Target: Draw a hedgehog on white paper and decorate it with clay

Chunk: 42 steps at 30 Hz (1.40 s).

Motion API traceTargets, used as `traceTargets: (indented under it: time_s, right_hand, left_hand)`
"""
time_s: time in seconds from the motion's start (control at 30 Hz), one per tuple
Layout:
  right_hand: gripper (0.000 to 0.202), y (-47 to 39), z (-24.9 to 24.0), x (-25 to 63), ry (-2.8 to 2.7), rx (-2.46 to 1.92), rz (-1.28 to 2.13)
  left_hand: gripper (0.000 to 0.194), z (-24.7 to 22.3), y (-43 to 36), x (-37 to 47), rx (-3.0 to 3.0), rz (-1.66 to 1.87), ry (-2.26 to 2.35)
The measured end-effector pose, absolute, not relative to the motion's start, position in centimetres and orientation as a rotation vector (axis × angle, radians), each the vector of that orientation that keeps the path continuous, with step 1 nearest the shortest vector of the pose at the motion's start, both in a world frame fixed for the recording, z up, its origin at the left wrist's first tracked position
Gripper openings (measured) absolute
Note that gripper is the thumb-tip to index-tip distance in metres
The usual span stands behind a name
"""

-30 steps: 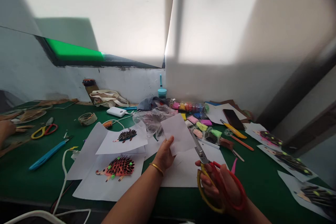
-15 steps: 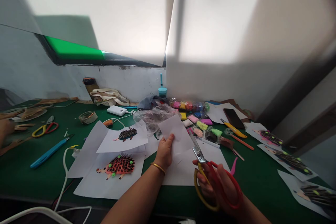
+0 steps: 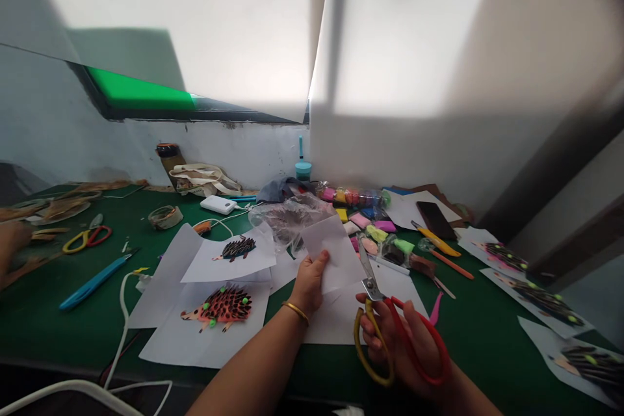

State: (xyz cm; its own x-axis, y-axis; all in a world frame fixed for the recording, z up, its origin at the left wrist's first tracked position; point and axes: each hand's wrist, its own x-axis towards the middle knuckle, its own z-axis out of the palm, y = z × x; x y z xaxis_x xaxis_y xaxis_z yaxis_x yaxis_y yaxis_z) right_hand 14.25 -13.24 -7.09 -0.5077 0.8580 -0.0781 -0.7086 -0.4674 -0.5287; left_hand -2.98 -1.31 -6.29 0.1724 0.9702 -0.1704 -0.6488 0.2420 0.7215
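Observation:
My left hand (image 3: 312,283), with a gold bangle at the wrist, pinches a small piece of white paper (image 3: 334,247) between thumb and fingers. My right hand (image 3: 400,331) grips scissors (image 3: 373,289) with one yellow and one red handle. Their blades point up and away from me, close to the right edge of the paper and partly apart. Under both hands lies a larger white sheet (image 3: 390,299). To the left, a sheet with a pink clay hedgehog (image 3: 227,305) lies below another with a dark hedgehog (image 3: 237,248).
Clay packets (image 3: 375,234), a plastic bag (image 3: 287,218) and a phone (image 3: 435,220) lie behind. A yellow cutter (image 3: 439,240) and more hedgehog sheets (image 3: 541,296) are at right. At left are a blue cutter (image 3: 95,283), other scissors (image 3: 88,238), a white cable (image 3: 119,318) and another person's hand (image 3: 14,240).
The paper in my left hand has shifted slightly right. The scissors' handles have spread further apart in my right hand, the yellow one swinging left.

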Motion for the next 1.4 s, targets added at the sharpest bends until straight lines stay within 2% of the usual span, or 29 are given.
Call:
traceTargets:
  time_s: [0.43, 0.83, 1.4]
  right_hand:
    - [0.061, -12.9, -7.1, 14.4, -0.606, -0.393, 2.018]
    - [0.062, -12.2, -8.9, 15.0, -0.661, -0.312, 2.018]
    - [0.068, -13.2, -7.7, 14.3, -0.687, -0.446, 1.960]
  left_hand:
    - [0.050, -6.6, -0.9, -2.9, 0.592, 1.261, 0.679]
    - [0.039, -6.2, -1.2, -3.0, 0.584, 1.262, 0.695]
    - [0.048, -6.3, -1.4, -2.8, 0.562, 1.196, 0.656]
